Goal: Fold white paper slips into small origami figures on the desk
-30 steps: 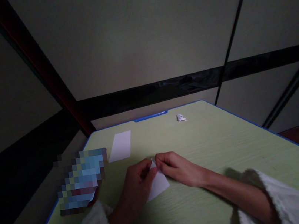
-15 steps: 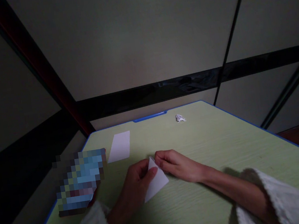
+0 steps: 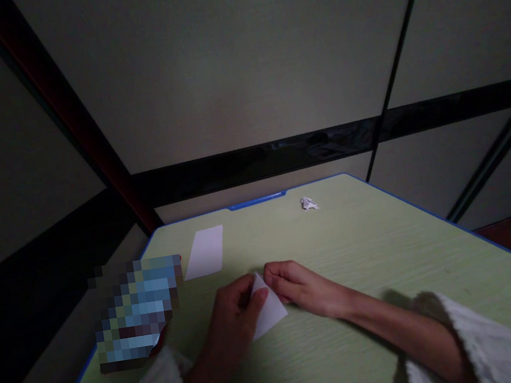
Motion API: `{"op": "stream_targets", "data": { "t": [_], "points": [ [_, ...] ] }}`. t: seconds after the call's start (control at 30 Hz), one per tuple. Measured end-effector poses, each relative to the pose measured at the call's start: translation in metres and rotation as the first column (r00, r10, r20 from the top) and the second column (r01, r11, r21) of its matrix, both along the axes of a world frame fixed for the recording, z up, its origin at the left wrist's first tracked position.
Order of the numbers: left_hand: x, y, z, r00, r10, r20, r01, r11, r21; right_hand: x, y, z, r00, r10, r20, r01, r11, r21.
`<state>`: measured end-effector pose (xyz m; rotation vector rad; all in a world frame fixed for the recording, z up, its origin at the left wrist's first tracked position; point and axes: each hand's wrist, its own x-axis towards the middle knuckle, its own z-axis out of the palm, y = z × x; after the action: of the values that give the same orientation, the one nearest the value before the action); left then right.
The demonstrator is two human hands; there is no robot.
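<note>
A partly folded sheet of white paper (image 3: 270, 315) with a pointed top is between my hands, just above or on the table. My left hand (image 3: 236, 313) grips it from the left, with the thumb flat on its face and the fingers behind it. My right hand (image 3: 296, 286) is closed at the paper's right edge near the tip, fingers curled and the thumb pressed against them. What lies inside that pinch is mostly hidden, but it touches the paper.
The pale green table (image 3: 388, 242) has a blue edge and a blue strip (image 3: 257, 201) at its far side. A flat white sheet (image 3: 205, 251) lies at the left, near a blurred-out blue item (image 3: 142, 314). A small folded paper figure (image 3: 308, 203) sits at the back. Panels (image 3: 236, 60) stand behind.
The paper's lower edge has shifted and turned slightly between my hands. Both hands keep nearly the same grip, a touch lower in view.
</note>
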<state>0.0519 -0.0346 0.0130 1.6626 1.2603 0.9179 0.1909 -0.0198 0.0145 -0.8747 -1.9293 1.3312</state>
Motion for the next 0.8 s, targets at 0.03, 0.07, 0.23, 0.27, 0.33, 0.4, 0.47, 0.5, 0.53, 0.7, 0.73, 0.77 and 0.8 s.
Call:
{"op": "stream_targets", "data": {
  "t": [0.03,0.07,0.23,0.27,0.33,0.4,0.47,0.5,0.53,0.7,0.73,0.77,0.8],
  "points": [
    [0.0,0.001,-0.001,0.999,-0.009,0.041,0.01,0.999,-0.041,0.001,0.001,0.0,1.0,0.024,-0.003,-0.024,1.0,-0.011],
    [-0.001,0.003,-0.001,0.997,-0.018,0.07,0.023,0.998,-0.067,0.002,0.002,0.0,0.999,0.042,0.002,-0.042,0.999,-0.011],
    [-0.004,0.004,-0.004,0.998,-0.046,0.04,0.048,0.998,-0.038,0.005,0.0,0.005,0.997,0.045,0.063,-0.049,0.997,0.063],
    [-0.004,0.003,-0.004,0.999,-0.045,0.015,0.045,0.999,-0.018,0.005,-0.001,0.005,0.997,0.037,0.071,-0.043,0.996,0.076],
    [-0.003,0.001,-0.002,0.998,-0.02,-0.06,0.024,0.998,0.056,0.003,-0.002,0.006,0.997,0.008,0.078,-0.015,0.996,0.085],
    [-0.002,-0.002,0.001,0.988,0.024,-0.153,0.002,0.986,0.168,0.001,-0.004,0.006,0.997,-0.032,0.07,0.028,0.997,0.069],
    [-0.001,-0.003,0.003,0.977,0.06,-0.205,-0.007,0.969,0.249,-0.001,-0.004,0.005,0.997,-0.051,0.052,0.049,0.998,0.046],
    [-0.001,-0.003,0.004,0.977,0.067,-0.201,-0.013,0.966,0.259,-0.001,-0.003,0.005,0.998,-0.051,0.037,0.05,0.998,0.031],
    [-0.001,-0.003,0.003,0.982,0.065,-0.178,-0.02,0.97,0.243,-0.001,-0.002,0.004,0.999,-0.044,0.021,0.044,0.999,0.02],
    [-0.002,0.005,-0.004,0.995,0.008,0.099,-0.006,1.0,-0.019,0.001,0.001,0.005,0.999,-0.031,0.028,0.029,0.998,0.06],
    [-0.003,0.007,-0.005,0.99,-0.004,0.141,0.013,0.998,-0.06,0.002,0.001,0.005,0.998,-0.044,0.045,0.041,0.996,0.082],
    [-0.003,0.008,-0.006,0.986,-0.01,0.167,0.029,0.993,-0.113,0.002,0.001,0.006,0.997,-0.057,0.061,0.05,0.993,0.103],
    [-0.003,0.008,-0.006,0.982,-0.013,0.19,0.044,0.987,-0.157,0.003,0.001,0.006,0.995,-0.065,0.073,0.056,0.991,0.121]
  ]
}}
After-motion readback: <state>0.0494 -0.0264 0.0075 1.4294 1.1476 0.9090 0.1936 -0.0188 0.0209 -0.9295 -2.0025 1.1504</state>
